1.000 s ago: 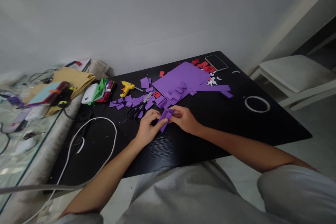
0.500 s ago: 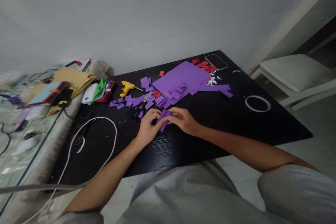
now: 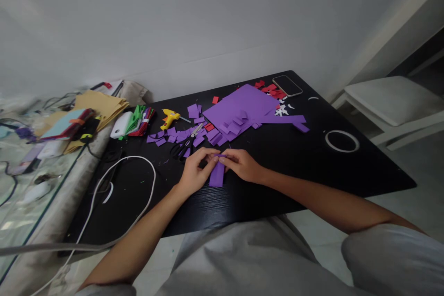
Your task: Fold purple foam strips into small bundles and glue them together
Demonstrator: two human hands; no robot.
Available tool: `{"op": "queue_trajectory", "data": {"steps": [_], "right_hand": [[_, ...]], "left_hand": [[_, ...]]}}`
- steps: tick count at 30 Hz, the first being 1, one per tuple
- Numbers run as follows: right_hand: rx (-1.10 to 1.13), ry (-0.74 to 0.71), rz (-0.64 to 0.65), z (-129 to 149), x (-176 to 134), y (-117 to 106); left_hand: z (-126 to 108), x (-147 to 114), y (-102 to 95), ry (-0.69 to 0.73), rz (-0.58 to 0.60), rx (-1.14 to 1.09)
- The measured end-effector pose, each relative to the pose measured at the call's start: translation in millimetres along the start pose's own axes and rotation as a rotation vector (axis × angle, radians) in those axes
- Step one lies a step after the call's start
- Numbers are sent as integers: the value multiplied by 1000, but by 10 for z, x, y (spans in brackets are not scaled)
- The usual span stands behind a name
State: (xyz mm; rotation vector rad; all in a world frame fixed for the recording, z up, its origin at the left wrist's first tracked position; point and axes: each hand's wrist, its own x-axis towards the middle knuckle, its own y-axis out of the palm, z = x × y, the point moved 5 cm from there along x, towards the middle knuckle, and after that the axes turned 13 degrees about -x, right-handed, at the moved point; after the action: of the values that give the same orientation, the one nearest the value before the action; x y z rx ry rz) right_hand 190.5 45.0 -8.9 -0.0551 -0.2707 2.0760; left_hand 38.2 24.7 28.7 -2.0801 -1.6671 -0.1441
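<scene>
Between my two hands is a purple paper strip (image 3: pixel 217 175), its lower end hanging toward me over the black table. My left hand (image 3: pixel 197 170) pinches its upper left edge. From the other side, my right hand (image 3: pixel 242 165) grips the same strip, thumbs close together at the top. Fingers hide part of the strip's upper end. Just beyond my left hand lie black-handled scissors (image 3: pixel 187 142) among small purple paper pieces (image 3: pixel 173 135). A large purple sheet (image 3: pixel 239 104) lies farther back, with curled purple pieces on it.
A yellow glue gun (image 3: pixel 169 119) rests behind the scissors. Red scraps (image 3: pixel 268 89), a phone (image 3: pixel 287 85) and a white ring (image 3: pixel 342 141) are to the right. A white cable (image 3: pixel 152 180) loops at left, near bundled coloured strips (image 3: pixel 138 121). A white chair (image 3: pixel 395 97) stands beyond the table.
The purple strip has turned from slanted to nearly upright, and its lower end now extends closer to me. Both hands have closed in at its top edge.
</scene>
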Motion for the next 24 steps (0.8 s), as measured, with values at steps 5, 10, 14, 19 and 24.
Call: {"op": "queue_trajectory", "data": {"steps": [5,10,14,19,24], "right_hand": [[45,32,-87,-41,15,-54],[11,47,-114,-28,12,-97],[-16,44,-116,-19,4,-107],[-47,20,-127,-35,3,-112],[-60,20,-131,-36,-4,-108]], "left_hand": [[43,-13,-20,-51,-59,-39],[83,-18,-19,-83,-75,-91],[73,-6,-21,-71,-50,-100],[24,8,-33,-3,-18,-23],[14,6,-43,19,-22,-8]]}}
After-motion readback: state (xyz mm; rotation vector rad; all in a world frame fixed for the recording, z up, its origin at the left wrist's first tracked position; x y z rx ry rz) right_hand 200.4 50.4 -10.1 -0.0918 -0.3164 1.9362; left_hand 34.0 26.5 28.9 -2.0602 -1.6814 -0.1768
